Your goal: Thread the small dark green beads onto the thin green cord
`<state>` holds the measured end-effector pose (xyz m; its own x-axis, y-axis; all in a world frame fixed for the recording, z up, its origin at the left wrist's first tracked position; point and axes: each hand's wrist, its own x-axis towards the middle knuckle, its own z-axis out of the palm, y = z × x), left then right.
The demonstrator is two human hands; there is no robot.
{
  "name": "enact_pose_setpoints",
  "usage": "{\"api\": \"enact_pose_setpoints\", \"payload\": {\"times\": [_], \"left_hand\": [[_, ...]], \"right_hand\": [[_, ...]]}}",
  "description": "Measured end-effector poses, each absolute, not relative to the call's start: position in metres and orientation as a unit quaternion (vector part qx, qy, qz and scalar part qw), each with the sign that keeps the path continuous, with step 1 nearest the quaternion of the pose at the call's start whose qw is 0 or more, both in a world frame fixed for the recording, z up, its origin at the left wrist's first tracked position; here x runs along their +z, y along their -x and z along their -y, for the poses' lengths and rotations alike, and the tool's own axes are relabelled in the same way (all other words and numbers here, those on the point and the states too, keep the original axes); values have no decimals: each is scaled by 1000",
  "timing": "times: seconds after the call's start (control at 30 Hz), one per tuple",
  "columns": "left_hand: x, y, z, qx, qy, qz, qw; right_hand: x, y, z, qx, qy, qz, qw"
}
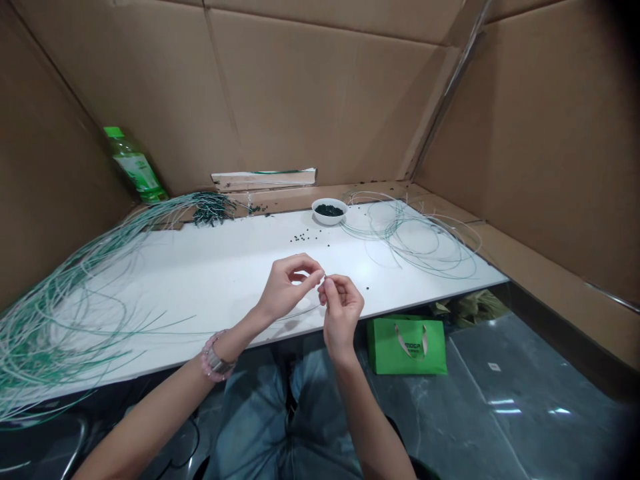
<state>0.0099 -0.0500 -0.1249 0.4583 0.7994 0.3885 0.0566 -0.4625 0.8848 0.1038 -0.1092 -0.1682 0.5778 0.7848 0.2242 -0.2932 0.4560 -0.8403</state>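
Observation:
In front of me over the table's near edge, my left hand (287,287) is closed in a pinch, thumb against forefinger. Its tips meet those of my right hand (343,310), which is pinched as well. A tiny dark piece (325,277), like the loose bits on the table, shows between the two sets of fingertips. A thin pale wire (305,311) runs leftward from my right hand, passing under my left wrist. The exact grip on wire and piece is too small to make out fully.
A white bowl (343,203) of dark bits stands at the back, with loose bits (303,237) before it. Coiled wires (420,243) lie right; a large green-white wire bundle (45,327) covers the left. A bottle (137,170) leans back left. A green bag (407,360) stands below.

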Motion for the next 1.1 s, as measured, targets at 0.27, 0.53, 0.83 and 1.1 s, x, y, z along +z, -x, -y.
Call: {"api": "enact_pose_setpoints", "payload": {"times": [0.27,0.53,0.83,1.1], "left_hand": [[-140,-62,6,208,-885,-204,362],[-155,-109,3,143,-906,-151,370],[-141,-112,16,280,-820,-177,466],[-46,-25,5,559,-566,-226,563]], "right_hand": [[-171,-103,122,303,379,275,830],[-170,-106,123,305,376,291,825],[-167,-111,122,263,372,354,817],[-63,-129,80,203,299,521,773]]}}
